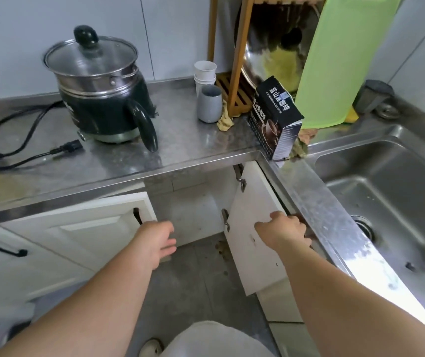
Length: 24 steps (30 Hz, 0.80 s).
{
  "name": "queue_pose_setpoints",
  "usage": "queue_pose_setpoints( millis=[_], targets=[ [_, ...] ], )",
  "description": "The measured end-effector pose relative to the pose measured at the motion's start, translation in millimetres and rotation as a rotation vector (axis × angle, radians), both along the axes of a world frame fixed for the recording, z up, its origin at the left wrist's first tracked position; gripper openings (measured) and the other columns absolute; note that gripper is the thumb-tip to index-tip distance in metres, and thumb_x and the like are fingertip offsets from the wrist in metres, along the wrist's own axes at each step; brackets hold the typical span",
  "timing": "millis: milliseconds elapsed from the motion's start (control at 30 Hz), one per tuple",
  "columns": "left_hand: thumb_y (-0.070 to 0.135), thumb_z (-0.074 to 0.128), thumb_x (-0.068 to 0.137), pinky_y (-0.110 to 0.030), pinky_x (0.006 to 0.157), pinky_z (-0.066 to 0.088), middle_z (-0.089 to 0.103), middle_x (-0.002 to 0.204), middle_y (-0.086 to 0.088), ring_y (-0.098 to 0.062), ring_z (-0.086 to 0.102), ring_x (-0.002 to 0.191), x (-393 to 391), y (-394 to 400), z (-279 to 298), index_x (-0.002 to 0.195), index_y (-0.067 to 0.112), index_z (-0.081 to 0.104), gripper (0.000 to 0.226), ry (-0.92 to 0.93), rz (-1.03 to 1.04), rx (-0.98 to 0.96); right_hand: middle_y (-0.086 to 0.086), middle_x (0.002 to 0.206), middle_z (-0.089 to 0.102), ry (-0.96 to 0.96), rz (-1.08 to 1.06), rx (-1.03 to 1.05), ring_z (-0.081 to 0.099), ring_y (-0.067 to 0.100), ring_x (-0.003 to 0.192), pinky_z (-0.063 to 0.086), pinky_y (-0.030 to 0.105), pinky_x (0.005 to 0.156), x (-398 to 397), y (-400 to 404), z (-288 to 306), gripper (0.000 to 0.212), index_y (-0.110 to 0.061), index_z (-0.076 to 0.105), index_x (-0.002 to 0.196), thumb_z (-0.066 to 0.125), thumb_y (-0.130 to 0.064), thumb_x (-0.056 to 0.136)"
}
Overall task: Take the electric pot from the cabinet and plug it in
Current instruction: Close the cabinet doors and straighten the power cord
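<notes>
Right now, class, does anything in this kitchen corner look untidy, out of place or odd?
Yes. Brown crumbs are scattered on the floor by the open cabinet door. A crumpled rag lies beside the grey cup. The electric pot sits on the counter, its power cord lying loose, not attached to the pot.

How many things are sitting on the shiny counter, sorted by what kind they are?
Electric pot: 1
Power cord: 1
Cups: 3, two white ones stacked and one grey
Coffee box: 1
Green cutting board: 1
Crumpled rags: 2, one by the grey cup, one behind the box
Total: 9
</notes>
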State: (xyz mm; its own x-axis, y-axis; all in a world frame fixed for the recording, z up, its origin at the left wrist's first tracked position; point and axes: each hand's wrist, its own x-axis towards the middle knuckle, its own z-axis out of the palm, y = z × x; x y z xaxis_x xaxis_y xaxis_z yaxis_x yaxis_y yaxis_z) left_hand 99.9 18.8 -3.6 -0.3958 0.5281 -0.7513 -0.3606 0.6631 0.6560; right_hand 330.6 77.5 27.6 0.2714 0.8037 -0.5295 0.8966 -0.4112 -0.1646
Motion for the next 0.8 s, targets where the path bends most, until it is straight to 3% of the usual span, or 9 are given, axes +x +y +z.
queue_pose_setpoints(
  millis=[167, 267, 367, 433, 500, 567, 633, 800],
  targets=[
    [0.001, 0.045, 0.090, -0.042, 0.089, 0.050, 0.050, 0.102, -0.008, -0.030, 0.056, 0.097, -6.1, -9.5, 1.9, 0.134, 0.001, 0.041, 0.044, 0.022, 0.065, 0.029, 0.012, 0.114, 0.054, 0.136, -0.134, 0.017, 0.048, 0.034, 0.107, 0.043, 0.049, 0.096, -7.8, 9.2, 5.0, 0.056, -0.017, 0.055, 0.116, 0.044, -0.044, 0.067],
    [0.001, 0.045, 0.090, -0.041, 0.087, 0.050, 0.048, 0.110, -0.009, -0.030, 0.056, 0.098, -11.3, -13.7, 0.9, 0.134, 0.001, 0.042, 0.044, 0.025, 0.099, 0.034, 0.012, 0.107, 0.058, 0.309, -0.216, 0.034, 0.057, 0.033, 0.096, 0.051, 0.041, 0.087, -16.1, 7.6, 4.5, 0.053, -0.012, 0.055, 0.112, 0.050, -0.041, 0.067],
    [0.002, 0.046, 0.090, -0.041, 0.088, 0.051, 0.048, 0.113, -0.009, -0.029, 0.057, 0.097, -17.5, -16.1, 0.9, 0.129, 0.002, 0.045, 0.039, 0.029, 0.120, 0.036, 0.010, 0.082, 0.055, 0.516, -0.286, 0.016, 0.054, 0.028, 0.079, 0.048, 0.034, 0.073, -28.1, 5.5, 2.8, 0.019, -0.006, 0.052, 0.088, 0.054, -0.025, 0.083],
    [0.003, 0.046, 0.090, -0.040, 0.088, 0.051, 0.049, 0.116, -0.010, -0.029, 0.057, 0.096, -24.5, -18.1, 2.3, 0.122, 0.005, 0.048, 0.032, 0.030, 0.133, 0.036, 0.009, 0.068, 0.049, 0.614, -0.319, -0.011, 0.048, 0.025, 0.064, 0.040, 0.031, 0.059, -39.4, 5.5, 0.2, 0.019, -0.007, 0.049, 0.071, 0.053, -0.017, 0.086],
    [0.003, 0.046, 0.090, -0.040, 0.086, 0.051, 0.050, 0.117, -0.010, -0.030, 0.058, 0.097, -34.8, -20.5, 2.7, 0.117, 0.006, 0.048, 0.028, 0.036, 0.145, 0.034, 0.009, 0.060, 0.047, 0.721, -0.362, -0.023, 0.041, 0.023, 0.053, 0.035, 0.032, 0.055, -55.8, 5.1, -5.5, 0.023, -0.008, 0.048, 0.062, 0.052, -0.012, 0.085],
    [0.003, 0.046, 0.089, -0.039, 0.084, 0.051, 0.049, 0.116, -0.010, -0.030, 0.059, 0.099, -46.9, -24.5, 1.5, 0.123, 0.005, 0.047, 0.034, 0.038, 0.162, 0.034, 0.008, 0.060, 0.051, 0.838, -0.434, -0.073, 0.048, 0.021, 0.056, 0.045, 0.035, 0.064, -75.9, 2.2, -14.3, 0.017, -0.008, 0.053, 0.066, 0.052, -0.009, 0.083],
    [0.003, 0.046, 0.089, -0.038, 0.083, 0.051, 0.049, 0.117, -0.011, -0.031, 0.059, 0.099, -57.3, -28.2, 0.8, 0.127, 0.004, 0.046, 0.038, 0.028, 0.180, 0.036, 0.007, 0.073, 0.058, 0.896, -0.435, -0.153, 0.061, 0.022, 0.074, 0.053, 0.035, 0.082, -96.6, -1.5, -19.5, 0.007, -0.007, 0.057, 0.079, 0.053, -0.010, 0.084],
    [0.003, 0.049, 0.088, -0.037, 0.078, 0.052, 0.053, 0.090, -0.003, -0.030, 0.060, 0.099, -86.9, -31.9, 0.2, 0.126, 0.004, 0.047, 0.037, -0.015, 0.234, 0.061, 0.009, 0.109, 0.056, 0.948, -0.254, -0.300, 0.059, 0.022, 0.108, 0.049, 0.039, 0.100, -146.7, 2.1, -13.4, 0.018, -0.006, 0.060, 0.088, 0.044, -0.003, 0.095]
  ],
)
